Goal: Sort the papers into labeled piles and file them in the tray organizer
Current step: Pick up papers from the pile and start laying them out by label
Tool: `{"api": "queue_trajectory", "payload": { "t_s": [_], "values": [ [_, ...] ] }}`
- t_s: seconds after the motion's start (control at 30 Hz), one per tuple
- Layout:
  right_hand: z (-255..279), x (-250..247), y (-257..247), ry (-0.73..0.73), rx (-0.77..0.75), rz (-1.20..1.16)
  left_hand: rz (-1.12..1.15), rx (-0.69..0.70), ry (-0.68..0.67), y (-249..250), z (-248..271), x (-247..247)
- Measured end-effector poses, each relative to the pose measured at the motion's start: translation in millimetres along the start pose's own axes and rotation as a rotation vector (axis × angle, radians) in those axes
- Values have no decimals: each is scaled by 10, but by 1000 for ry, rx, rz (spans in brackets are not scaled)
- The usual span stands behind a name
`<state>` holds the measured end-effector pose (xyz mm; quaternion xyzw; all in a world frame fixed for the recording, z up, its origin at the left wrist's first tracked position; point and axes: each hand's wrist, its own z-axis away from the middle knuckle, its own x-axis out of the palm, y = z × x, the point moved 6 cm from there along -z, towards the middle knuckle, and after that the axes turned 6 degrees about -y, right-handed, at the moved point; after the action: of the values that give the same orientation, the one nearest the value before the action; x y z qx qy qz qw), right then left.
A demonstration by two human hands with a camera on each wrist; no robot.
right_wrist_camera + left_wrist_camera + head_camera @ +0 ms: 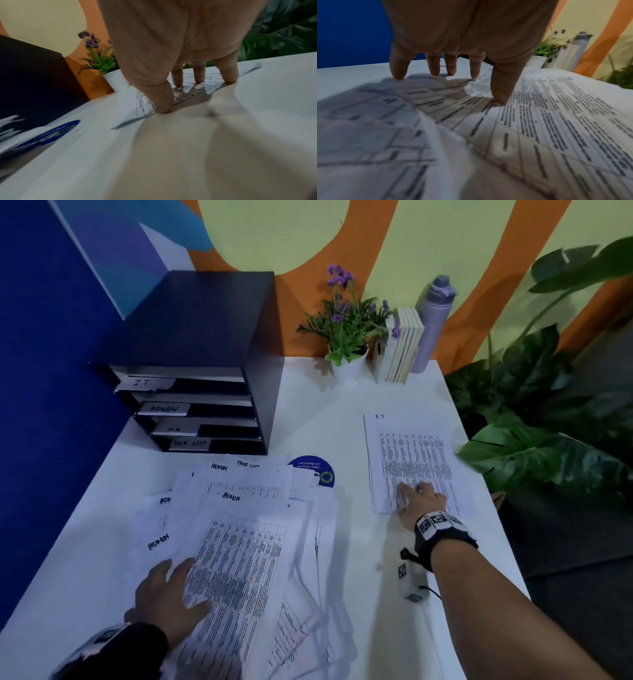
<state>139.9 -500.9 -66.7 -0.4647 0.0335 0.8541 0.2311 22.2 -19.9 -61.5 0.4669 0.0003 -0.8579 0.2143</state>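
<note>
A messy heap of printed papers [246, 529], several headed ADMIN or TASK LIST, covers the near left of the white table [346, 412]. My left hand [171, 594] lies flat on the heap's top sheet [539, 121], fingers [500, 94] spread and straight. To the right lies a neat pile headed IT [409, 460]. My right hand [419, 498] presses its near edge [188, 92] with straight fingertips [163, 106]. The black tray organizer [198, 392] stands at the back left, its shelves labelled IT, ADMIN, a faint third label, and TASK LIST.
A blue round sticker [317, 470] lies between the two paper groups. At the back stand a white pot of purple flowers [346, 337], upright books [400, 344] and a lilac bottle [433, 320]. A big leafy plant [548, 422] overhangs the table's right edge.
</note>
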Motion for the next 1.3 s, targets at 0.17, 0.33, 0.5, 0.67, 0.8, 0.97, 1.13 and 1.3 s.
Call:
{"api": "queue_trajectory", "payload": {
  "t_s": [0.17,0.33,0.5,0.67,0.8,0.97,1.13,1.3],
  "values": [
    [-212,-147,-16,-3,21,43,46,-74,-11,-244,11,-10],
    [134,-63,-357,130,-52,-136,112,-67,-17,-296,28,-69],
    [1255,513,-1053,-171,-407,-523,175,-32,-41,-264,54,-96],
    [1766,1265,-1412,-342,-429,-276,285,22,-31,-272,86,-144],
    [1824,1452,-1654,-286,-348,-316,538,-54,23,-402,57,-232],
    [1992,1615,-2037,-279,-346,-300,533,-34,13,-659,30,-370],
    [1964,1487,-2099,-258,-248,-337,536,127,-50,-743,162,-407],
    [1793,1226,-1901,32,-166,-458,704,294,-290,-602,332,-109]
  ]
}}
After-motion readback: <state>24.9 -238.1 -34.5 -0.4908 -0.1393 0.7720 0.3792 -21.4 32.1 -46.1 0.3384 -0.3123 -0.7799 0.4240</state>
